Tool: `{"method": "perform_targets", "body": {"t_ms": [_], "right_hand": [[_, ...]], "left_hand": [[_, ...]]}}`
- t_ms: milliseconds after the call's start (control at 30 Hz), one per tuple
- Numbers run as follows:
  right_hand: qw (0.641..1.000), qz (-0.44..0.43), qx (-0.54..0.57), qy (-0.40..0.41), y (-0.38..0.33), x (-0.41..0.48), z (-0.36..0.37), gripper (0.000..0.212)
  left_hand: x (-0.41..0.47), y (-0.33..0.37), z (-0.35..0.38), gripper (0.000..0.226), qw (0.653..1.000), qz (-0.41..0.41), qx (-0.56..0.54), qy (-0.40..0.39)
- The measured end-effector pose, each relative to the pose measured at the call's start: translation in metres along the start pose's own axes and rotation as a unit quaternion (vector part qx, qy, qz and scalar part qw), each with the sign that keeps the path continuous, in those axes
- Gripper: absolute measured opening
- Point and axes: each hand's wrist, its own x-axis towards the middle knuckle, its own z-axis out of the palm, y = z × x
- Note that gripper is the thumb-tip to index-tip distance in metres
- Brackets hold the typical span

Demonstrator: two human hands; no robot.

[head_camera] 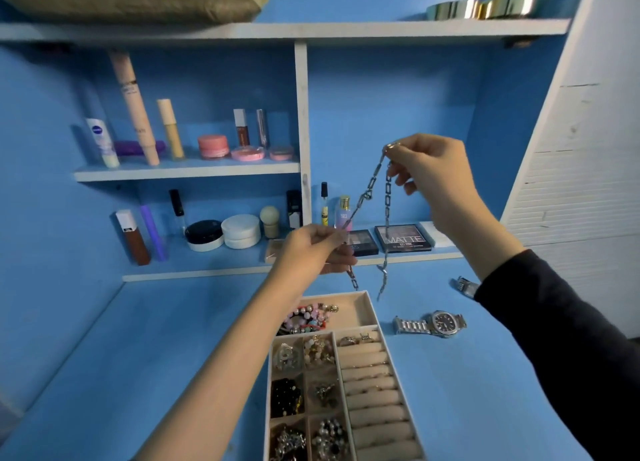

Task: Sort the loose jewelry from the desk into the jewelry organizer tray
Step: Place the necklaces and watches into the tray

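- Writing first: the dark eyeshadow palette [403,238] on the low shelf reads "MATTE" in big pale letters, with a smaller line under it too fine to make out.
- The white tube [100,138] on the upper shelf carries a round dark-blue logo, and its lettering is too small to read here.
- Now the main piece: a silver chain [369,193] of long, narrow links, held up in the air above the far end of the tray.
- The right hand [429,180] is up high, thumb and fingertips pinching the top of the chain, and two strands drop from that pinch.
- One strand slants down and left into the left hand [311,249], which pinches it between curled fingers; the tail comes out below that hand and dangles at the tray's far edge.
- The other strand hangs nearly straight, its free end just beside the tray's far right corner, above the blue counter [138,356].
- The jewelry organizer tray [372,308] is beige and divided: beaded bracelets [308,316] in the far compartment, small squares of mixed pieces on the left, padded ring rolls [374,391] on the right with a couple of rings [349,340] at the top.
- Loose on the counter to the right of the tray lies a silver wristwatch [433,323] with a dark dial.
- A second metal watch [464,285] peeks out behind the right forearm's dark sleeve.
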Motion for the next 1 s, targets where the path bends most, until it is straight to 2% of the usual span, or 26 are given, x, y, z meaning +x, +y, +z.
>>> {"method": "perform_targets", "body": {"t_ms": [100,200,433,500,600,733,800,833,933,1000], "right_hand": [[1.000,-0.012,-0.003,-0.003,-0.015,0.005,0.005,0.015],[1.000,-0.025,0.003,-0.007,-0.028,0.007,0.007,0.016],[0.997,-0.032,-0.028,-0.065,-0.038,-0.002,0.018,0.014],[0.996,-0.026,-0.037,-0.075,-0.036,-0.006,0.022,0.014],[0.995,-0.019,-0.045,-0.087,-0.031,-0.010,0.025,0.015],[0.993,-0.011,-0.053,-0.108,-0.023,-0.017,0.028,0.010],[0.992,-0.005,-0.056,-0.114,-0.020,-0.020,0.030,0.009],[0.992,-0.003,-0.058,-0.116,-0.018,-0.021,0.031,0.009],[0.990,0.004,-0.061,-0.124,-0.014,-0.025,0.035,0.010],[0.989,0.004,-0.066,-0.131,-0.011,-0.027,0.039,0.012]], "left_hand": [[-0.004,-0.002,0.003,0.009,0.999,-0.003,-0.027,-0.024],[-0.008,-0.006,0.004,0.002,1.000,-0.007,-0.004,-0.023],[-0.015,-0.016,-0.013,0.006,0.994,-0.025,0.100,-0.029],[-0.014,-0.022,-0.020,0.008,0.983,-0.019,0.182,-0.011],[-0.013,-0.035,-0.031,0.011,0.920,0.039,0.390,-0.016],[-0.015,-0.056,-0.037,0.020,0.830,0.056,0.538,-0.138],[-0.016,-0.063,-0.042,0.026,0.770,0.066,0.612,-0.167],[-0.016,-0.064,-0.044,0.030,0.751,0.070,0.636,-0.163],[-0.017,-0.067,-0.049,0.031,0.714,0.105,0.680,-0.128],[-0.016,-0.066,-0.052,0.029,0.727,0.097,0.669,-0.120]]}}
